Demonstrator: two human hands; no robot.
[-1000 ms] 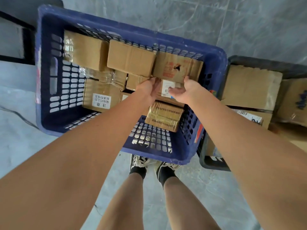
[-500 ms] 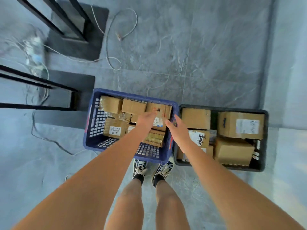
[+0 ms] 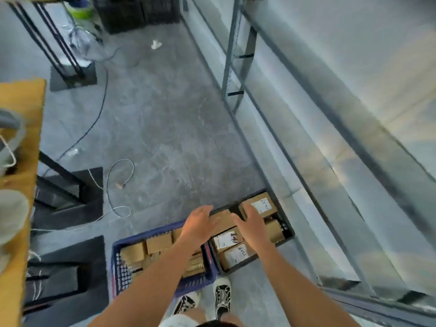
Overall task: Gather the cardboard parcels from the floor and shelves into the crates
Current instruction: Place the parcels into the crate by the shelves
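A blue crate point(image 3: 118, 267) stands on the floor by my feet, packed with several cardboard parcels point(image 3: 159, 243). Right beside it is a black crate point(image 3: 289, 228), also holding several parcels, some with white labels point(image 3: 227, 239). My left hand point(image 3: 200, 224) hovers open and empty above the gap between the two crates. My right hand point(image 3: 253, 224) is spread open above the black crate and holds nothing. Both arms reach forward from the bottom of the view.
A grey metal shelving rack point(image 3: 236, 74) runs along the right wall, its visible shelves bare. A yellow-topped table point(image 3: 21, 102) with black legs is at the left. Loose cables point(image 3: 118, 185) lie on the grey floor. Dark crates point(image 3: 136, 13) stand far back.
The view has risen far above the crates and tilted toward the room. Both hands have let go of the parcel in the blue crate and lifted up, open and empty.
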